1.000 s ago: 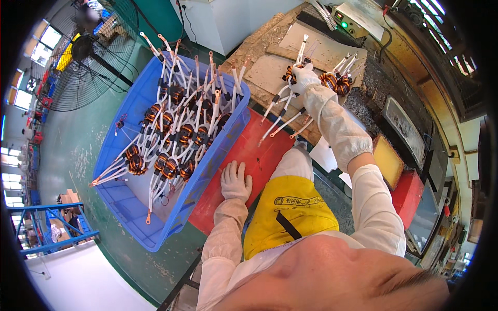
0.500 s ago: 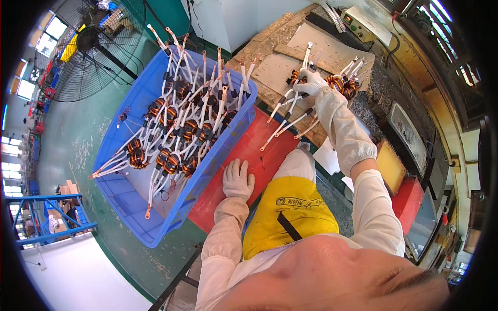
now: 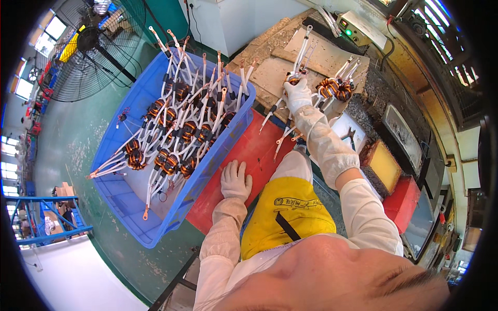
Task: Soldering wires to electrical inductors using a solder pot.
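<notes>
Both my hands wear white gloves. My right hand point(image 3: 298, 97) is closed round a toroidal coil point(image 3: 294, 81) with copper windings, over the wooden bench. White-sleeved leads with lug ends stick out from it on the far and near sides. Part of the coil is hidden behind my fingers. Just right of it, more copper-wound coils point(image 3: 329, 88) with similar leads lie on the bench. My left hand point(image 3: 236, 180) lies flat on a red surface point(image 3: 265, 141), its fingers stretched out and holding nothing, close beside the blue bin point(image 3: 194, 199).
The blue bin at left holds several coils point(image 3: 165, 160), their leads jutting above its rim. A control box point(image 3: 358, 28) with a green light stands at the bench's back. At right are a framed yellowish block point(image 3: 383, 167) and a red box point(image 3: 403, 205). A fan point(image 3: 89, 39) stands far left.
My right hand has moved slightly left and nearer, carrying the coil; its leads have swung. The control box's green light now glows brightly. My left hand stays put.
</notes>
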Motion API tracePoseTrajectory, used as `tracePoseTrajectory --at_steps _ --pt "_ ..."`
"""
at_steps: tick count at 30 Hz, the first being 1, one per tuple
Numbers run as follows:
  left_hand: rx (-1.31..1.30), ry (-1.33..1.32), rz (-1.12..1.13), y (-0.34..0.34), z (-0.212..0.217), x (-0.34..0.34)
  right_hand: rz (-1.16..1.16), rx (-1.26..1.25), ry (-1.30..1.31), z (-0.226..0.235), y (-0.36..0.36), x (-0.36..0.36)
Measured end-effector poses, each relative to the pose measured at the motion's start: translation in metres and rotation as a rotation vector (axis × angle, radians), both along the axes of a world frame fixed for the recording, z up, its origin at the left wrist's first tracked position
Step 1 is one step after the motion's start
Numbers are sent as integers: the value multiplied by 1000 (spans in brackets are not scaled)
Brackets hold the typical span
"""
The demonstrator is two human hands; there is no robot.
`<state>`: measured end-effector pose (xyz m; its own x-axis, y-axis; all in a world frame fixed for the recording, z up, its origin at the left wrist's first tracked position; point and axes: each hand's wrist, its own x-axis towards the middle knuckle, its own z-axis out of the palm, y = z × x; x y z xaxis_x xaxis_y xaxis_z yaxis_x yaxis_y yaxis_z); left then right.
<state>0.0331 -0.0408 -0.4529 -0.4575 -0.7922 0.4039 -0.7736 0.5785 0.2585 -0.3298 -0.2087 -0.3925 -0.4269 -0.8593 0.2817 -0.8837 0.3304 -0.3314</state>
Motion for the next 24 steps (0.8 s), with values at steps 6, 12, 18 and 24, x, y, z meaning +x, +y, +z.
tracePoseTrajectory --at_steps 6,12,18,24 --pt "-8 -10 8 1 1 1 -171 -157 -215 -25 -16 9" --pt "-17 7 -8 0 1 1 -287 -176 -316 2 -9 24" --pt "-19 5 -11 0 1 0 -323 -214 -241 -10 -21 29" --pt "3 -23 2 1 1 0 -327 -215 -209 -14 -23 31"
